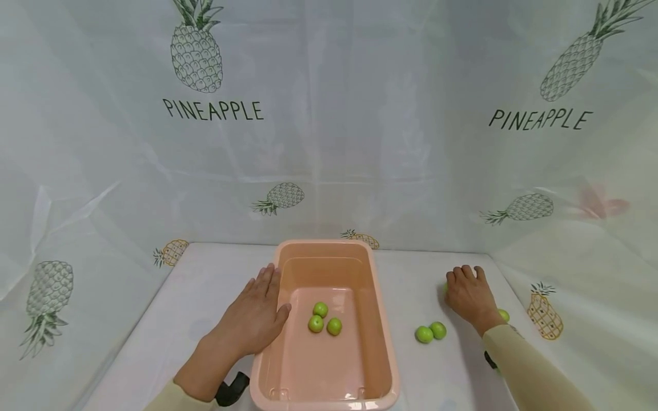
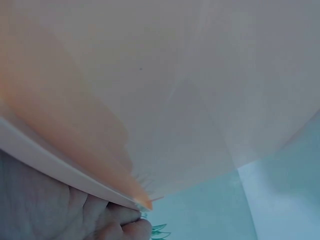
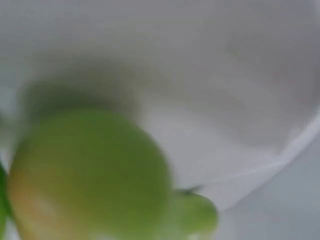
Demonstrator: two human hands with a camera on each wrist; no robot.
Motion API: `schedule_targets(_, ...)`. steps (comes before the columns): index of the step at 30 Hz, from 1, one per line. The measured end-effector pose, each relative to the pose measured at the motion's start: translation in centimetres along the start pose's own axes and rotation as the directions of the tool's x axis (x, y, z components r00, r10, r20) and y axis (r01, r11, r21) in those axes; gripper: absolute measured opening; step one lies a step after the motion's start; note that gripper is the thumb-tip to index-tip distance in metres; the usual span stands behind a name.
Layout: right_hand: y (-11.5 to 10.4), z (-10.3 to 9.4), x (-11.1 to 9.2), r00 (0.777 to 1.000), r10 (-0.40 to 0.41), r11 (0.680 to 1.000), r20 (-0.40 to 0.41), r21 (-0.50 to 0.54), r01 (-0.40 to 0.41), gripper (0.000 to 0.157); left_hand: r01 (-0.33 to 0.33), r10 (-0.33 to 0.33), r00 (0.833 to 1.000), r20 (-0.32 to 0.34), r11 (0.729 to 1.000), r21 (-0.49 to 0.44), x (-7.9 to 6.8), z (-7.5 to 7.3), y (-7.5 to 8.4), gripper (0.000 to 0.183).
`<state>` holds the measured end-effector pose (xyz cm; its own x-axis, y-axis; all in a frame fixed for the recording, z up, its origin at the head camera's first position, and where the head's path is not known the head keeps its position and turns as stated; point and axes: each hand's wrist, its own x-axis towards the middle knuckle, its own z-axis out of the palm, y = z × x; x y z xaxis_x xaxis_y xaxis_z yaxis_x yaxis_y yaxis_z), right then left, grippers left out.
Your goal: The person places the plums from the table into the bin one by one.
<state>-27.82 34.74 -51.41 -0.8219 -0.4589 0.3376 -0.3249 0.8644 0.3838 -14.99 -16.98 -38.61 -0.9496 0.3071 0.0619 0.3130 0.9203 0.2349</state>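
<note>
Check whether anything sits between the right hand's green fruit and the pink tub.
Only two loose green fruits lie on the table between the right hand and the pink tub, nearer the camera than a straight path.

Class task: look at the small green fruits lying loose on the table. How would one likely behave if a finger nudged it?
Each green fruit looks round and smooth, so it would probably roll on the flat table rather than slide. It seems firm, not soft: the three in the tub keep their shape. Being small, it is likely light, easily pinched by the right hand.
</note>
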Motion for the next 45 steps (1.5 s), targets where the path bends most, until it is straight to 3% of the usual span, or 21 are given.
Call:
schedule_targets(5,0.3,-1.0,1.4,0.992,-0.002,1.000,-0.128,0.000,0.002,0.041,-0.003,0.003,1.000,0.002,1.000,0.010,-0.1,0.0,0.0,0.074)
schedule_targets(10,0.2,-1.8,2.5,0.985,-0.021,0.999,-0.172,-0.039,0.015,0.049,-0.005,0.005,1.000,0.000,1.000,0.017,-0.1,0.1,-0.1,0.074)
schedule_targets(20,-0.6,-3.5,4.3,0.950,-0.028,0.999,-0.310,0.005,0.031,0.042,-0.009,0.009,1.000,0.002,1.000,0.016,0.1,0.1,-0.1,0.074)
schedule_targets(32,-5.6,-9.8,8.3,0.944,0.061,0.980,-0.325,0.201,0.006,0.039,-0.007,0.007,1.000,0.002,0.999,0.046,0.1,-0.1,0.0,0.074)
schedule_targets(42,-10.4,-15.6,11.7,0.911,0.053,0.935,-0.410,0.340,0.099,0.036,0.002,-0.002,1.000,0.016,0.999,0.035,0.1,-0.3,0.2,0.075)
schedule_targets(45,-12.1,-16.7,12.6,0.920,0.025,0.928,-0.391,0.351,0.124,0.036,0.001,-0.002,1.000,0.012,0.999,0.034,0.0,-0.2,0.2,0.074)
